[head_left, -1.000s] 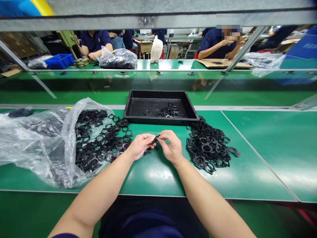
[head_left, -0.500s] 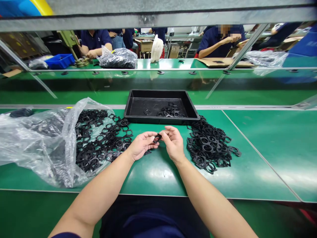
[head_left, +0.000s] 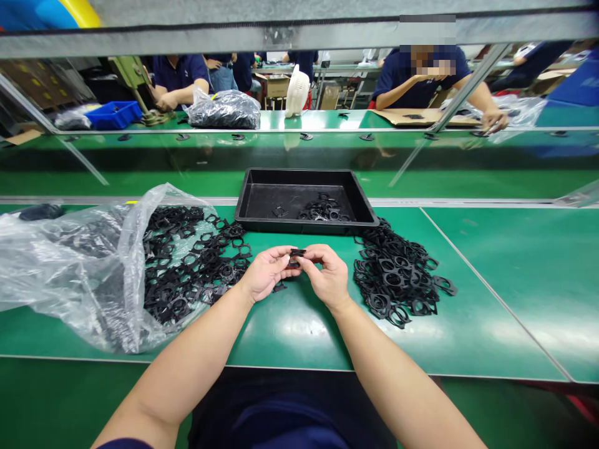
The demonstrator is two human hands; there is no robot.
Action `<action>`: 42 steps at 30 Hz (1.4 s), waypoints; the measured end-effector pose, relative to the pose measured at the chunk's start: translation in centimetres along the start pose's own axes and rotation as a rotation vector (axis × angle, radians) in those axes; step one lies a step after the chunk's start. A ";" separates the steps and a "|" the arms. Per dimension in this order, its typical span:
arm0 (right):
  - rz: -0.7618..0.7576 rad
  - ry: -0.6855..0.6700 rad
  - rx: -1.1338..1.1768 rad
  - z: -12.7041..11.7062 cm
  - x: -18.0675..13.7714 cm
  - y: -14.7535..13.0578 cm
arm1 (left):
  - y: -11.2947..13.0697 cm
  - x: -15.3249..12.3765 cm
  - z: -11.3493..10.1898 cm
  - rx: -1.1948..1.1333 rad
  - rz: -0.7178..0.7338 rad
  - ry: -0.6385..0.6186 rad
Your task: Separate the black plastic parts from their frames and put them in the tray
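Note:
Between both hands, just in front of the tray, is a small black ring-shaped plastic part point(head_left: 296, 253), seen nearly edge-on. My left hand point(head_left: 269, 272) pinches its left side, and my right hand point(head_left: 325, 274) grips its right side with thumb and fingers. The fingers partly cover it. To the left, a heap of similar black parts point(head_left: 187, 268) spills out of a clear plastic bag point(head_left: 107, 268). Another pile of black ring parts point(head_left: 397, 274) lies right of my right hand. One loose part point(head_left: 279, 287) rests on the table by my left hand.
A black tray point(head_left: 276, 187) with several parts in it stands beyond my hands on the green table point(head_left: 491, 280). Behind it run a metal rail and a moving-looking green strip with spaced black parts. Co-workers point(head_left: 421, 81) sit across, near a white fan point(head_left: 296, 91) and blue bin point(head_left: 113, 115).
The black part has been tilted to nearly edge-on, and my right hand's fingers have closed onto it. Across the line, a co-worker's arm has reached out to the right.

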State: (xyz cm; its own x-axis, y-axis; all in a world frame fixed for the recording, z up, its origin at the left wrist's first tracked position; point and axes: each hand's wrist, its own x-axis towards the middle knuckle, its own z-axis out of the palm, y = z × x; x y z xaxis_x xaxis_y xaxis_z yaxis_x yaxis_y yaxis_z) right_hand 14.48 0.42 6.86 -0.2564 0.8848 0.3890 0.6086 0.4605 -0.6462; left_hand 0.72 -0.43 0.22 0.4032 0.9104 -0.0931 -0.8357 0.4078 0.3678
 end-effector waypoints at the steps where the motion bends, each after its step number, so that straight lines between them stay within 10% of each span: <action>1: -0.002 0.004 -0.011 0.0 0.0 0.0 | 0.0 0.0 0.0 0.003 0.005 -0.005; 32: 0.040 -0.012 -0.043 -0.3 -0.1 0.1 | -0.1 0.1 0.1 0.010 0.025 0.012; 42: 0.307 -0.044 0.197 0.5 -0.7 1.2 | 0.1 0.1 0.0 0.065 -0.035 0.030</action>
State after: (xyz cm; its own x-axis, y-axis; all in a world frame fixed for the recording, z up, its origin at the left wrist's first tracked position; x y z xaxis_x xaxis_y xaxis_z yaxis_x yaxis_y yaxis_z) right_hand 15.02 0.42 5.53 -0.1187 0.9842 0.1315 0.5068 0.1739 -0.8444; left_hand 0.66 -0.26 0.26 0.4200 0.8976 -0.1339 -0.7948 0.4350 0.4231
